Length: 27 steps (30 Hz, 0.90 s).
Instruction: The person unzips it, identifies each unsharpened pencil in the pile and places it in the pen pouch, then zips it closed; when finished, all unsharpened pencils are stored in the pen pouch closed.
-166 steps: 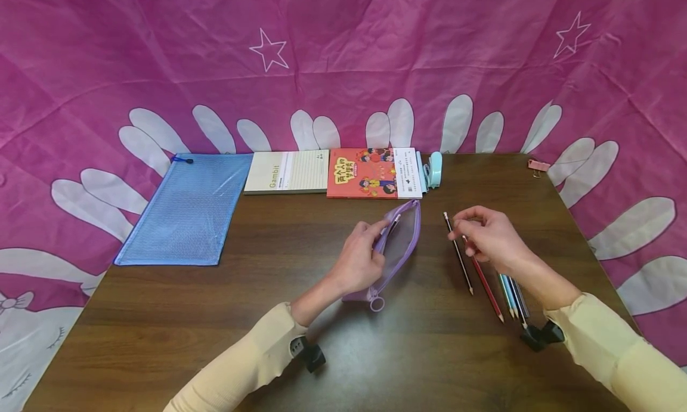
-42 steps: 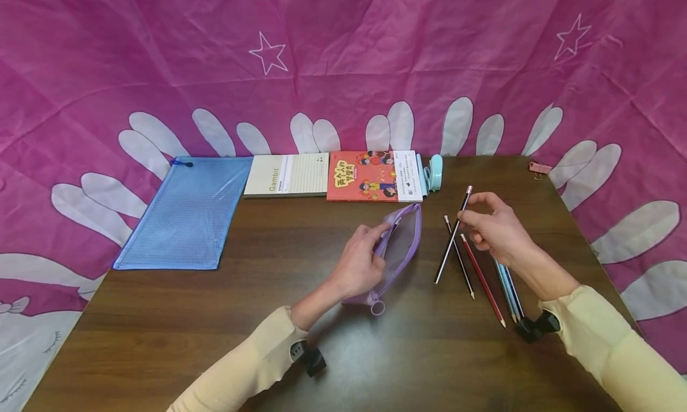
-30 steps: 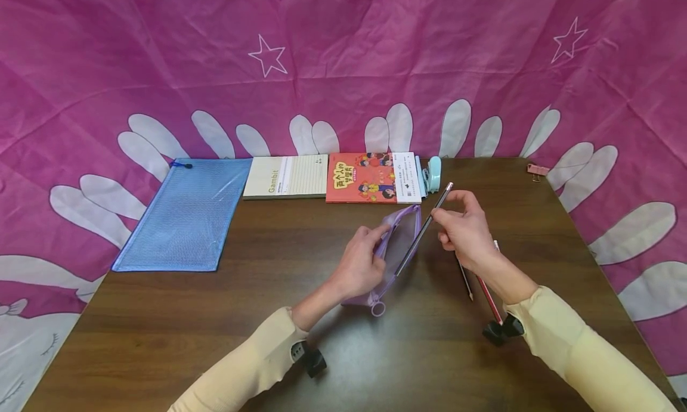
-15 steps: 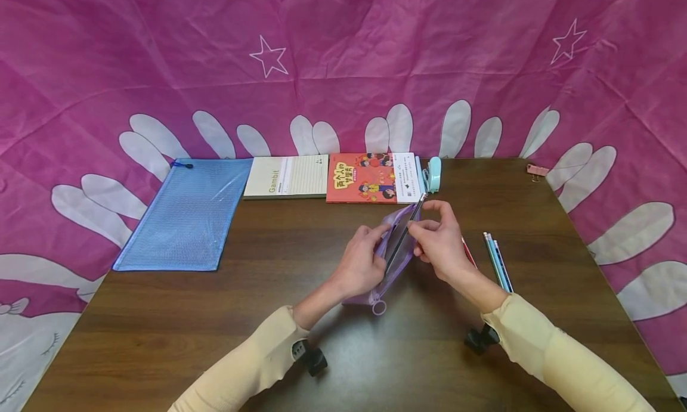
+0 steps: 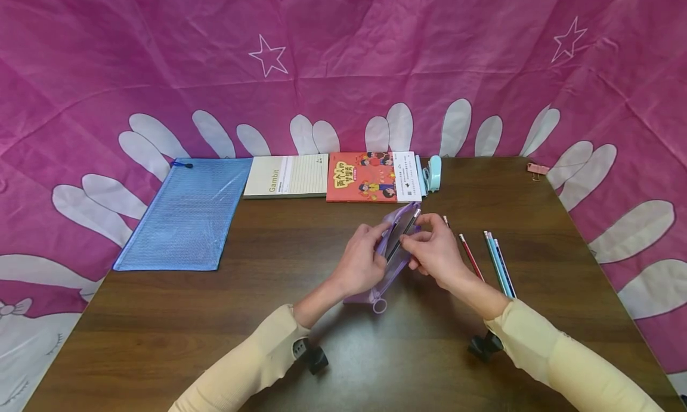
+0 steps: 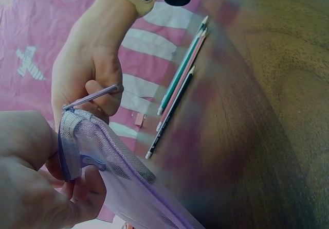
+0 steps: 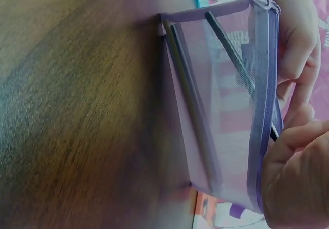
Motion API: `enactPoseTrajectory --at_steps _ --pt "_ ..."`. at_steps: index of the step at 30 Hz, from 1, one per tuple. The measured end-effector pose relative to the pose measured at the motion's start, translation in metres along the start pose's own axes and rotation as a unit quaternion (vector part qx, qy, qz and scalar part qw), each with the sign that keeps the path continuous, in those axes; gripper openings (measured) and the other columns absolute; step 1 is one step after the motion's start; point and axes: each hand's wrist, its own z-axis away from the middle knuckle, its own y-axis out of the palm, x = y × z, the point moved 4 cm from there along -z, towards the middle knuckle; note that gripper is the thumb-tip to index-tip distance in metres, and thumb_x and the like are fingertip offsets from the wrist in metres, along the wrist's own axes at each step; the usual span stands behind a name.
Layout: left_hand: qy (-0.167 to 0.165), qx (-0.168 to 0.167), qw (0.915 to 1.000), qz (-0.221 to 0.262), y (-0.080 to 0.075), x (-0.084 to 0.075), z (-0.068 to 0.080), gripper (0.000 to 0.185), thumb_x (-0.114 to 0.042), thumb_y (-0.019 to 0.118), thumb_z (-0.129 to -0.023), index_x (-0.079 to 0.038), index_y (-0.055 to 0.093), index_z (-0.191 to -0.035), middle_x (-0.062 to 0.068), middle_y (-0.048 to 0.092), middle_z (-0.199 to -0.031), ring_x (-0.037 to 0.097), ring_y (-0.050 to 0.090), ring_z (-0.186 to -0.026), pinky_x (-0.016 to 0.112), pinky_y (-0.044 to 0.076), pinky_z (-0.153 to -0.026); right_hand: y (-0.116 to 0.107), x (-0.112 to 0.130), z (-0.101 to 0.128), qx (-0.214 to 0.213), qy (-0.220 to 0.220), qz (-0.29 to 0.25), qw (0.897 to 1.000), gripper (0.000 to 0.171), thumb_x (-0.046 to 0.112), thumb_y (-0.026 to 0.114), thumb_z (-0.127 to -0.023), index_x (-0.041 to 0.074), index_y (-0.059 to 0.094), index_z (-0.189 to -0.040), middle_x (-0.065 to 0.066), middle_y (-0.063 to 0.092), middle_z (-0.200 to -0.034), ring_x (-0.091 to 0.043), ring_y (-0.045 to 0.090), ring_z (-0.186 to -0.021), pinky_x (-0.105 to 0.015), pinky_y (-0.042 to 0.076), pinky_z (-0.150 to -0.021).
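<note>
A translucent purple zip pencil pouch (image 5: 394, 273) stands with its mouth spread, tilted across the middle of the table. My left hand (image 5: 362, 262) grips its left rim. At the mouth, my right hand (image 5: 436, 252) pinches a black pencil (image 5: 406, 228) near its eraser end, most of its length inside the pouch. Through the mesh in the right wrist view, that slanting pencil (image 7: 230, 51) shows apart from darker pencils (image 7: 193, 103) lying along the bottom. Right of the hand lie a red pencil (image 5: 471, 257), several bluish pencils (image 5: 498, 263) and a partly hidden black one (image 5: 446, 220).
Along the back edge are a blue mesh zip folder (image 5: 182, 221), a cream notebook (image 5: 287, 176), a red picture-covered book (image 5: 365, 178) and a mint stapler-like item (image 5: 434, 173). A pink binder clip (image 5: 538, 169) sits at the far right corner.
My right hand has picked up a black pencil from the table, carried it left and lowered it tip first into the pouch. The left hand has stayed on the rim.
</note>
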Motion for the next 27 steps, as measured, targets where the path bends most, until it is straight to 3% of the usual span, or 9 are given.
enactPoseTrajectory --at_steps 5,9,13,16,20,23,27 --pt "0.003 0.000 1.0000 0.002 0.000 0.001 0.000 0.068 0.012 0.058 -0.076 0.004 0.050 -0.143 0.014 0.053 -0.102 0.023 0.051 -0.089 0.031 0.047 -0.074 -0.006 0.004 0.001 0.007 -0.003 0.056 0.998 0.038 0.011 0.064 -0.094 -0.007 0.052 -0.125 -0.022 0.067 -0.097 -0.020 0.060 -0.056 -0.024 0.042 -0.044" --pt "0.012 -0.006 0.9999 0.003 0.000 0.001 0.000 0.067 0.012 0.058 -0.076 0.004 0.052 -0.142 0.014 0.053 -0.101 0.023 0.051 -0.089 0.031 0.046 -0.074 -0.012 0.009 0.000 0.020 -0.015 0.111 0.994 0.034 0.014 0.060 -0.097 -0.006 0.062 -0.124 -0.019 0.066 -0.095 -0.020 0.055 -0.060 -0.025 0.043 -0.046" --pt "0.015 -0.011 0.9998 0.004 -0.001 0.001 0.001 0.067 0.013 0.056 -0.075 0.003 0.053 -0.141 0.014 0.054 -0.101 0.023 0.051 -0.090 0.032 0.046 -0.074 -0.023 0.013 -0.002 0.023 -0.068 0.162 0.984 0.031 0.013 0.058 -0.098 -0.005 0.066 -0.123 -0.015 0.065 -0.097 -0.022 0.053 -0.072 -0.024 0.046 -0.056" --pt "0.015 -0.011 0.9998 0.001 -0.002 0.000 0.002 0.067 0.014 0.055 -0.074 0.002 0.054 -0.140 0.013 0.055 -0.100 0.023 0.051 -0.090 0.032 0.045 -0.075 -0.035 0.015 -0.007 -0.001 -0.143 0.212 0.967 0.026 0.010 0.061 -0.095 -0.003 0.068 -0.118 -0.015 0.064 -0.098 -0.026 0.053 -0.079 -0.028 0.047 -0.062" --pt "0.025 -0.007 0.9997 -0.004 -0.005 0.001 0.004 0.064 0.015 0.054 -0.076 0.000 0.057 -0.138 0.012 0.055 -0.100 0.022 0.051 -0.089 0.031 0.044 -0.074 -0.047 0.012 -0.019 -0.020 -0.246 0.279 0.928 0.028 0.000 0.067 -0.088 -0.002 0.066 -0.116 -0.017 0.060 -0.103 -0.029 0.059 -0.081 -0.039 0.049 -0.067" --pt "0.039 0.009 0.9992 -0.006 -0.007 0.002 0.006 0.061 0.015 0.054 -0.078 -0.003 0.060 -0.136 0.011 0.056 -0.102 0.021 0.051 -0.087 0.029 0.045 -0.072 -0.051 0.006 -0.028 0.006 -0.299 0.304 0.904 0.037 -0.005 0.070 -0.083 -0.003 0.063 -0.120 -0.019 0.057 -0.113 -0.031 0.065 -0.085 -0.044 0.053 -0.070" --pt "0.074 0.040 0.9965 -0.004 -0.011 0.004 0.006 0.058 0.016 0.053 -0.079 -0.003 0.063 -0.133 0.011 0.058 -0.103 0.021 0.052 -0.086 0.028 0.045 -0.071 -0.053 -0.001 -0.031 0.059 -0.340 0.309 0.886 0.046 -0.008 0.074 -0.079 0.001 0.062 -0.122 -0.016 0.059 -0.118 -0.028 0.065 -0.090 -0.043 0.055 -0.067"
